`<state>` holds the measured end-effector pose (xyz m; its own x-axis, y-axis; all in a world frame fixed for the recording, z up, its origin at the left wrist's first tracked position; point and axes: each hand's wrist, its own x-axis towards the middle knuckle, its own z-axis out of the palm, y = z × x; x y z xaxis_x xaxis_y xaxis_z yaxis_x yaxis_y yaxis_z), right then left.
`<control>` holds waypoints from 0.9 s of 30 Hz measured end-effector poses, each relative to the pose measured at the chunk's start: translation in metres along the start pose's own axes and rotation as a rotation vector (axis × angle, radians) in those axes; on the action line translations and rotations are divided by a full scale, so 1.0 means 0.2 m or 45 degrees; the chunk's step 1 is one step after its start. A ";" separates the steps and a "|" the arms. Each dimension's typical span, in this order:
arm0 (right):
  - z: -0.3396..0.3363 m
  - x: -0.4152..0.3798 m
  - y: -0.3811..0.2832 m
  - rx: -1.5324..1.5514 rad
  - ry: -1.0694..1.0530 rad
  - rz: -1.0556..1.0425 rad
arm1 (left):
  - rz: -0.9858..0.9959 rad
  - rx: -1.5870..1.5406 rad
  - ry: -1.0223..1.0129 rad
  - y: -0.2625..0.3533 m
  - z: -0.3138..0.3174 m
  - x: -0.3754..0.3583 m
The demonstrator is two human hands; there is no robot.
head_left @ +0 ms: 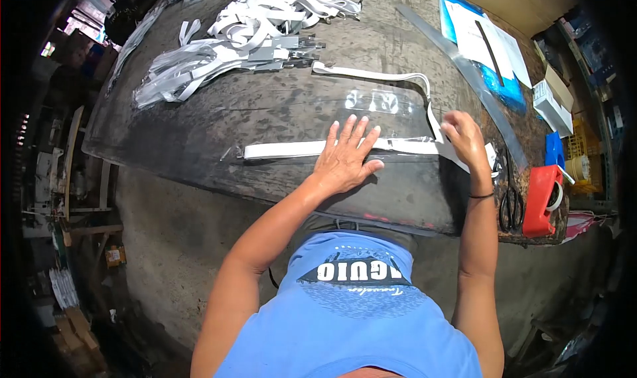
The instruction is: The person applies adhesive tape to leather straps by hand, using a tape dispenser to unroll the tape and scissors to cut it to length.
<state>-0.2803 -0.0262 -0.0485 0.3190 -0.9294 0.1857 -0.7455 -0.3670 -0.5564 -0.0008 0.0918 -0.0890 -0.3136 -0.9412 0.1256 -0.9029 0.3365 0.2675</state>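
My left hand (346, 157) lies flat with spread fingers on a white strap (285, 150) in a clear plastic sleeve. The strap runs left to right across the dark table. My right hand (464, 138) is curled at the strap's right part, fingers bent inward; what they hold, if anything, is hidden. From beside it a thin white band (371, 75) loops up and back to the left. A clear plastic bag with white print (371, 102) lies above my left hand.
White straps (265, 13) are heaped at the table's (219, 122) back, with bagged ones (192, 66) in front. At right are a metal ruler (474, 79), papers (474, 39), black scissors (511, 202), a red tape dispenser (541, 202) and a white box (552, 106).
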 end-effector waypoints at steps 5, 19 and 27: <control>0.19 0.27 -0.06 0.028 -0.094 -0.133 | 0.000 -0.279 0.231 -0.03 0.00 -0.03; 0.27 0.30 -0.23 -0.341 -0.243 -0.277 | 0.130 -0.443 0.551 -0.03 -0.03 -0.02; 0.35 0.37 -0.18 -0.186 -0.159 -0.321 | 0.199 -0.507 0.759 -0.02 -0.11 0.08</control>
<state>-0.1897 -0.0781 -0.0708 0.5671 -0.7996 0.1974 -0.7068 -0.5956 -0.3817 0.0052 0.0766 -0.0673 -0.1141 -0.7434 0.6591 -0.6500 0.5576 0.5163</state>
